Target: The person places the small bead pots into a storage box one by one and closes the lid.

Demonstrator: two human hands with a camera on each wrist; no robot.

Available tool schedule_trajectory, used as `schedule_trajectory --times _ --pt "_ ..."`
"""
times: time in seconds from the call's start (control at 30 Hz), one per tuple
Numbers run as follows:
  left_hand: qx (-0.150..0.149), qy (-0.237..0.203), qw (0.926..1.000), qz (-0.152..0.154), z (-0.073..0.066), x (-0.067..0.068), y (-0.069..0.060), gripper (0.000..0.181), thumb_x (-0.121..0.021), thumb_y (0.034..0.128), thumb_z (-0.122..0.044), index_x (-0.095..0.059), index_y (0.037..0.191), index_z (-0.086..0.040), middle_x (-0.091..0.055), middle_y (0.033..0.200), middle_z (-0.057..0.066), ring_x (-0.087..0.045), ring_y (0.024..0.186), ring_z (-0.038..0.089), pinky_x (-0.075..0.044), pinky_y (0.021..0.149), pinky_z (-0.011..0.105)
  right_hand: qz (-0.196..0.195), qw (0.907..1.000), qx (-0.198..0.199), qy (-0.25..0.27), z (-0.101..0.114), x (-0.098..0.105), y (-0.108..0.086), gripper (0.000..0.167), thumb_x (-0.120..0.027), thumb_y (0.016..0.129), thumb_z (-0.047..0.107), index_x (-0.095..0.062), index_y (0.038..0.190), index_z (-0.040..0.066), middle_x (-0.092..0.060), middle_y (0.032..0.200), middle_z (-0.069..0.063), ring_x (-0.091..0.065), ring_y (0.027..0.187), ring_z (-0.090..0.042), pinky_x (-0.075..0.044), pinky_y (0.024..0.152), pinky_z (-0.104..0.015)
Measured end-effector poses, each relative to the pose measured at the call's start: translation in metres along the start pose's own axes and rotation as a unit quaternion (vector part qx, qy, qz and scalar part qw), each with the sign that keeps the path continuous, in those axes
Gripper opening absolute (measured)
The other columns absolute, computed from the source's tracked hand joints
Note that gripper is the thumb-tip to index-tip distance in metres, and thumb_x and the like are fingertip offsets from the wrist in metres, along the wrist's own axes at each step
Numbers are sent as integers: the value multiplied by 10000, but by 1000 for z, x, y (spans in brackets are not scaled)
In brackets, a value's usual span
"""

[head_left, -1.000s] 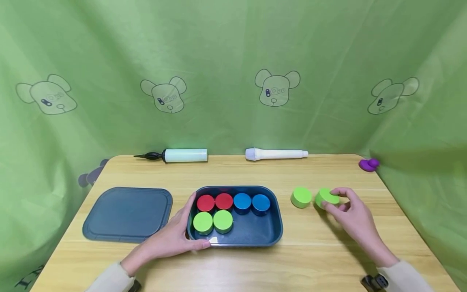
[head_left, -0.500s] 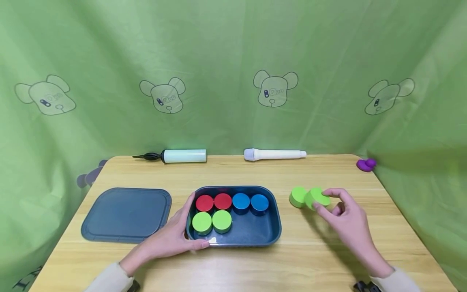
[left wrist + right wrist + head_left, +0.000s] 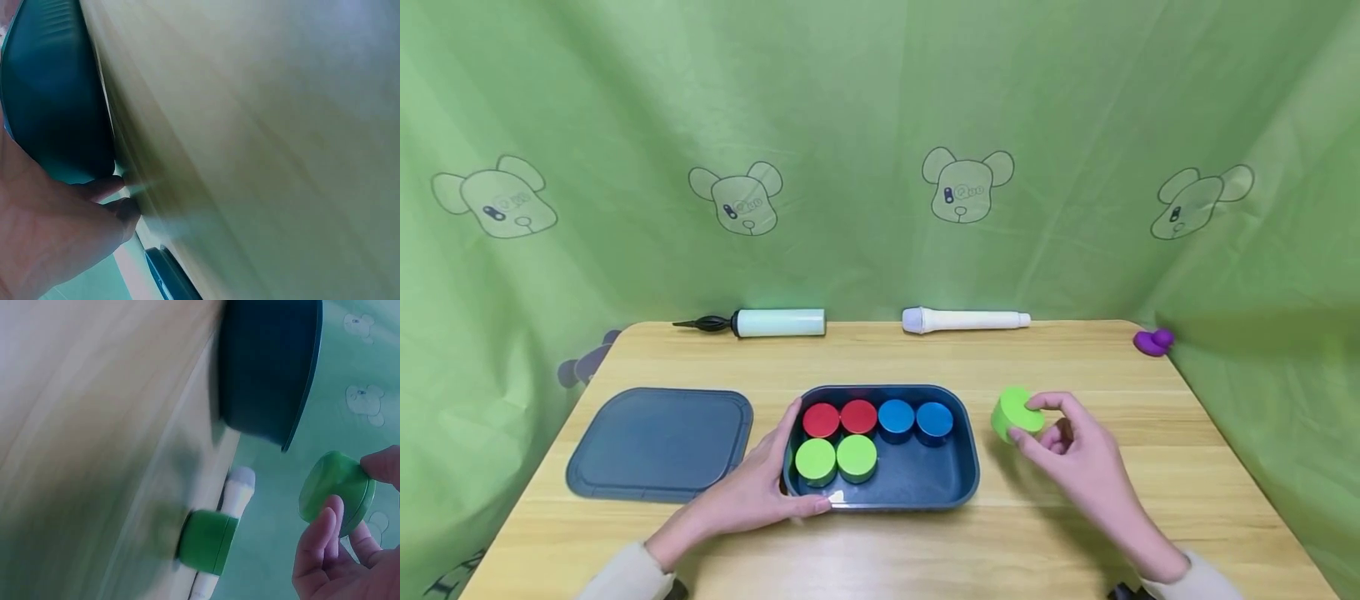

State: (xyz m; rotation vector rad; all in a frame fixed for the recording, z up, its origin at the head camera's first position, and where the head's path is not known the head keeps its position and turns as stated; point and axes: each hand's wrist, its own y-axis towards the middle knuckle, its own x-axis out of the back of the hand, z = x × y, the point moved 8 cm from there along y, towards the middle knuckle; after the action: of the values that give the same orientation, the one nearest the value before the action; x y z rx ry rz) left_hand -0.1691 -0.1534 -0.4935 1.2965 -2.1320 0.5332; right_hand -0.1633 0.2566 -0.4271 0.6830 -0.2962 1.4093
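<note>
My right hand (image 3: 1078, 450) pinches a small round green jar (image 3: 1015, 413) by its sides, thumb against fingers. In the right wrist view this jar hangs tilted above the table, with a seam below its lid. A second green jar (image 3: 205, 542) stands on the table beneath it, mostly hidden behind the held one in the head view. My left hand (image 3: 758, 483) grips the left end of a dark blue box (image 3: 921, 477), thumb on the front rim. Two red jars (image 3: 858, 416), two blue jars (image 3: 897, 417) and two green jars (image 3: 857, 457) stand in the box.
A dark blue lid (image 3: 658, 446) lies left of the box. At the table's back edge lie a hand pump (image 3: 778, 322) and a white microphone-shaped thing (image 3: 970, 320). A purple object (image 3: 1153, 341) sits at the right back corner. Green curtain (image 3: 850, 100) hangs behind.
My right hand has lifted the right-hand green jar off the table and carried it left, over the other green jar. The left hand and the box have kept their place.
</note>
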Motion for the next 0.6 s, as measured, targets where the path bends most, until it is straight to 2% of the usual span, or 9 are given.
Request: schedule_trajectory --times 0.3,0.6 --pt "-36 -95 9999 -36 -2 0 -3 1340 -900 872 -572 55 1766 -284 -305 1724 168 -344 1551 363 -358 1172 663 403 9977 165 527 19 -30 -4 361 -897 941 158 -667 1219 149 -664 849 -33 -632 740 -184 -551 652 -256" --pt "-32 -67 10000 -8 -1 -1 -1 1343 -886 866 -615 66 1763 -310 -288 1733 161 -330 1561 362 -358 1172 662 643 9954 590 407 39 -58 -5 385 -947 867 118 -687 1140 196 -650 837 30 -639 740 -149 -562 667 -294"
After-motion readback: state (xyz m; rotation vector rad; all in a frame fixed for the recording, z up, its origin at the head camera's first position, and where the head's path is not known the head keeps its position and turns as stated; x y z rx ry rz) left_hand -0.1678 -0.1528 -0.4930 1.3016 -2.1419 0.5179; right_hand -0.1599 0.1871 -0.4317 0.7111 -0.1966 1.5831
